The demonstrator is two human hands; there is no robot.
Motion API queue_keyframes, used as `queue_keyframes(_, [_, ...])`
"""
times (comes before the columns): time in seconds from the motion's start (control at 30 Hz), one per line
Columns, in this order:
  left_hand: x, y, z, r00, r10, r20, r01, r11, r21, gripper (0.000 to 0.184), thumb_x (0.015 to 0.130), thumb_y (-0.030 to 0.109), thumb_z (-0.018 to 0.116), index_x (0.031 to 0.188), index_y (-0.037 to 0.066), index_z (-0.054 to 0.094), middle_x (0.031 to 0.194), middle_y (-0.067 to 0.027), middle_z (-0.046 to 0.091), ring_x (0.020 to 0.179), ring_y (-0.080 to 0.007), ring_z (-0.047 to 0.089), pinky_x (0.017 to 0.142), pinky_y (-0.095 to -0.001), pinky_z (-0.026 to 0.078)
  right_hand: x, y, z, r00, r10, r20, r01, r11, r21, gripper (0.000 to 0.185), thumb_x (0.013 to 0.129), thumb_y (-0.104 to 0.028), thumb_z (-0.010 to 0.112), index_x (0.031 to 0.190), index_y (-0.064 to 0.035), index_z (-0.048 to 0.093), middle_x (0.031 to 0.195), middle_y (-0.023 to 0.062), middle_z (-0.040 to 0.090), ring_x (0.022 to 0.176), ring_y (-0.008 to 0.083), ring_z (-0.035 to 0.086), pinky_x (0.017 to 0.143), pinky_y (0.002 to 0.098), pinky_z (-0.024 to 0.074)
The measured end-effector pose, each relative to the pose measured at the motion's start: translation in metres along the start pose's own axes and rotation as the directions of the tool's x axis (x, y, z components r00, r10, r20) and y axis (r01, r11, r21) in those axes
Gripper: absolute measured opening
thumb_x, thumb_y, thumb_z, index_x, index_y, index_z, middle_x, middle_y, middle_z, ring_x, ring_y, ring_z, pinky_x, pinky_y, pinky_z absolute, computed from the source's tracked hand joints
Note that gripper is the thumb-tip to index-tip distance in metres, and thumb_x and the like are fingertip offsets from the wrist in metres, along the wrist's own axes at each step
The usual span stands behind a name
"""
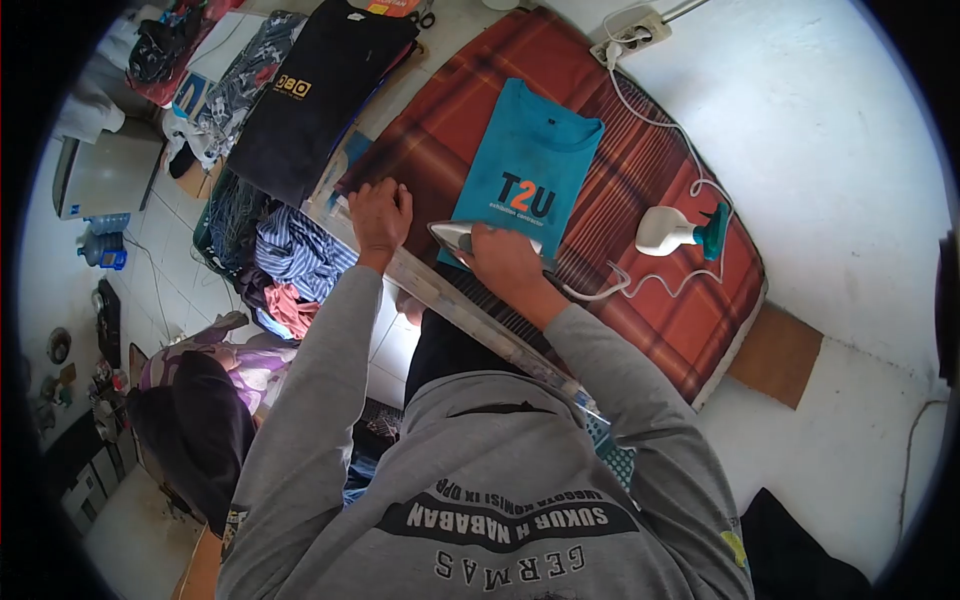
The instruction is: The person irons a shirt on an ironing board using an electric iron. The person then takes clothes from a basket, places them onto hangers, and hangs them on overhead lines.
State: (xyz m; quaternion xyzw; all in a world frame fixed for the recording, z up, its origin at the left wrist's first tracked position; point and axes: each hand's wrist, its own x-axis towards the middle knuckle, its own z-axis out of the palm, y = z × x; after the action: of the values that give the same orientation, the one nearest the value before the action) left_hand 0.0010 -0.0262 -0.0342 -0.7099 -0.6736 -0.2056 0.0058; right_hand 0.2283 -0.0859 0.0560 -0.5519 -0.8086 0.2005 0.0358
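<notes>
Grasping the iron (452, 235), the right hand (503, 262) is sitting at the near end of the folded teal shirt (530, 155), which is lying lengthwise away across the bench (440, 120), collar (552, 122) farthest; the left hand (380, 220) is hanging farther off leftward, loosely uncurled, holding nothing visible.

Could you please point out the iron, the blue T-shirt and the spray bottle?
Iron (450, 237), head view: its exposed front part.
Blue T-shirt (533, 152), head view: the fabric above the printed letters.
Spray bottle (664, 231), head view: its white body.
</notes>
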Motion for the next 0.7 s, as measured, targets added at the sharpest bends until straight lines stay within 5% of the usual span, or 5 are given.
queue_keyframes(0.27, [-0.001,0.001,0.004,0.999,0.008,-0.041,-0.007,1.000,0.008,0.027,0.096,0.027,0.059,0.075,0.010,0.060,0.076,-0.0130,0.067,0.081,-0.0359,0.060,0.076,-0.0505,0.041,-0.008,-0.001,-0.004,0.998,0.003,0.067,-0.003,1.000,-0.005,0.040,0.090,-0.038,0.073,0.094,0.0015,0.065,0.075,0.0190,0.072,0.071,0.0352,0.074,0.065,0.0454,0.0587])
queue_keyframes(0.43, [0.001,0.002,0.003,1.000,-0.022,0.001,0.022,1.000,0.018,0.027,0.096,0.027,0.058,0.076,0.010,0.061,0.076,-0.0136,0.067,0.083,-0.0359,0.060,0.077,-0.0499,0.042,-0.018,0.013,0.001,0.987,-0.162,-0.009,0.162,0.987,-0.005,0.044,0.091,-0.041,0.072,0.093,0.0023,0.065,0.069,0.0174,0.070,0.062,0.0346,0.071,0.059,0.0449,0.0565])
queue_keyframes(0.7, [0.000,0.001,0.002,1.000,-0.017,0.010,0.016,0.999,0.035,0.026,0.096,0.028,0.056,0.077,0.011,0.061,0.079,-0.0123,0.070,0.082,-0.0340,0.061,0.078,-0.0484,0.043,-0.016,0.000,0.004,0.999,-0.042,-0.031,0.041,0.998,-0.037,0.038,0.092,-0.037,0.071,0.095,0.0007,0.064,0.073,0.0169,0.072,0.066,0.0320,0.074,0.058,0.0430,0.0584])
